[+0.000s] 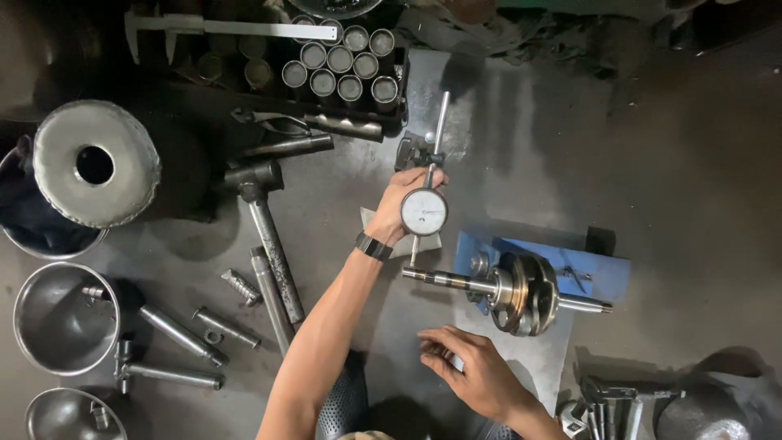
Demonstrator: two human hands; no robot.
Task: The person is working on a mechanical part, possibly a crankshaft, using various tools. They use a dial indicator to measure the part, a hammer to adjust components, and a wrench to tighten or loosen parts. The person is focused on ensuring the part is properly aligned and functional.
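Two hands over a dark bench [652,163]: left hand [397,204] closed around dial gauge [423,211], stem just above crankshaft [513,292] on blue stand [607,269]; right hand [476,371] open, empty, nearby; best lowered gently, stem square to shaft.

right side: bare floor [692,163] beyond the blue stand [607,269], open room for a hand
centre: crankshaft [521,293] across the stand, dial gauge [423,212] just above its left shaft end, tight gap between
near edge: right hand [481,371] below the crankshaft, small open strip between them
left: hammer [265,220], steel rods [183,334], bowls [65,318] crowd the floor
top: tray of sleeves [342,65], caliper [236,28] block the far edge
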